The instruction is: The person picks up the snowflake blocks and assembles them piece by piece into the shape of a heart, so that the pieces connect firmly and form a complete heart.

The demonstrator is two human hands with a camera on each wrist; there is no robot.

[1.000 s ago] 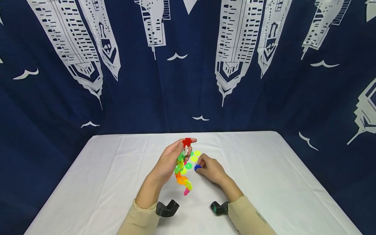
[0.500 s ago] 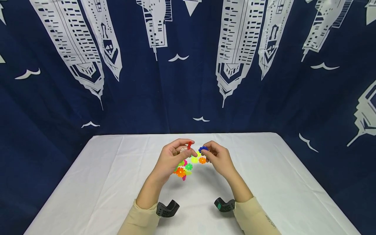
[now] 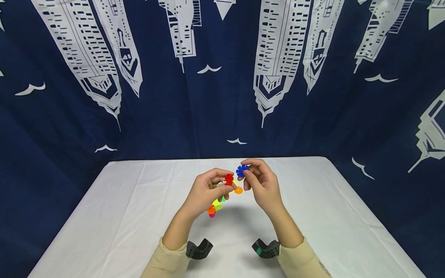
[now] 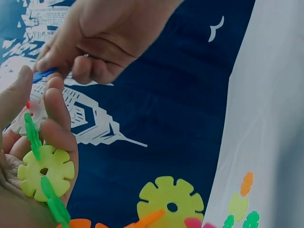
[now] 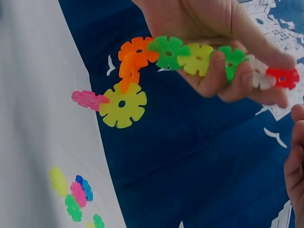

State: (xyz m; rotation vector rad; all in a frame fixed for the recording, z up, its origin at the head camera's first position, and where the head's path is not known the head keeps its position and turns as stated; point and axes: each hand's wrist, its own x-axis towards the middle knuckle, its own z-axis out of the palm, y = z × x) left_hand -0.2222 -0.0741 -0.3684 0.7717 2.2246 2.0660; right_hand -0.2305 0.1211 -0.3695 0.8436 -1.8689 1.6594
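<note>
My left hand (image 3: 203,191) holds a chain of interlocking plastic flower discs up off the table. Its thumb and fingers pinch the end by the red disc (image 5: 283,78), and a white disc (image 5: 262,76) comes right after it. Green, yellow and orange discs (image 5: 137,50) follow along the palm in the right wrist view. The far end bends down to a big yellow disc (image 5: 122,107) and a pink disc (image 5: 88,99). My right hand (image 3: 264,185) pinches a loose blue disc (image 3: 242,170) between thumb and fingers, close to the right of the red one.
Loose discs lie on the white tablecloth (image 3: 139,216) beneath the hands, among them an orange disc (image 3: 238,190), a pink disc (image 5: 78,194) and a green disc (image 5: 73,208). A navy curtain (image 3: 208,112) printed with white buildings hangs behind the table.
My right hand has lifted the blue disc from the table and brought it up beside the red disc. My left hand has turned the chain's red end toward it.
</note>
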